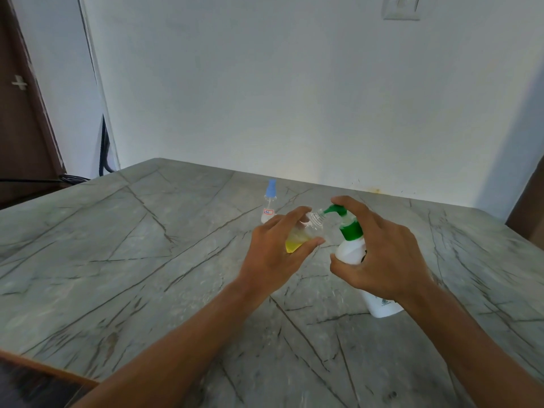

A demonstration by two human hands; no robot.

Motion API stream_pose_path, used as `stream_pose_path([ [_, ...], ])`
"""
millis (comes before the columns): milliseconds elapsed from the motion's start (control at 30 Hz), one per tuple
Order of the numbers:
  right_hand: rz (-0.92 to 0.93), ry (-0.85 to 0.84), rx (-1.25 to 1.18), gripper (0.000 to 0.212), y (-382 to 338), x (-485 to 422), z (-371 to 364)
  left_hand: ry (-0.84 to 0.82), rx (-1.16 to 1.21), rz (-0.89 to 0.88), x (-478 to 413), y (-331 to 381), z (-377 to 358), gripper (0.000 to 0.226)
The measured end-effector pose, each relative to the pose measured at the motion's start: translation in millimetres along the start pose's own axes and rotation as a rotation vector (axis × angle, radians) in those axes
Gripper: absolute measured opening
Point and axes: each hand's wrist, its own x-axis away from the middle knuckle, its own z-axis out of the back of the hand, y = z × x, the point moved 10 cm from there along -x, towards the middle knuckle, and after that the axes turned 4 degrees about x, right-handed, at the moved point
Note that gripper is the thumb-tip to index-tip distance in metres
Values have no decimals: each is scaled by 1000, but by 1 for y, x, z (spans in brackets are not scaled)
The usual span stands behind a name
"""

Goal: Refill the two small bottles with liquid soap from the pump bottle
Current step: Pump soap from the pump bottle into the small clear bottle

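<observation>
Your left hand [276, 251] grips the small clear bottle [298, 238], tilted so its open neck points toward two o'clock and meets the green nozzle [327, 210]. That tilt should let soap run down the wall onto the yellow liquid already pooled inside. Your right hand [385, 260] wraps the white pump bottle [348, 251], at three o'clock of the small one, with the thumb round the body and the forefinger over its top, placed to press. The pump bottle leans toward eleven o'clock, its base apparently on the marble table [147, 245] for steadiness. The second small bottle [269, 206], blue-capped, stands upright at twelve o'clock of your left hand, apart, likely awaiting its turn.
</observation>
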Motion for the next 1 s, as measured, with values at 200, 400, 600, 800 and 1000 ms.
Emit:
stream_pose_path([
  [200,-14,45,-51,85,0,0,4,4,2,-17,1,3,0,53],
  [400,-25,55,-77,77,4,-1,2,-16,-4,-31,3,5,-3,51],
  [600,-3,36,-25,87,1,-1,-2,-9,-19,11,1,0,-1,53],
  [800,12,5,14,99,-1,-2,-3,-4,-27,33,0,-3,1,53],
  [1000,9,33,-29,90,0,-1,0,-4,9,41,0,-1,1,52],
])
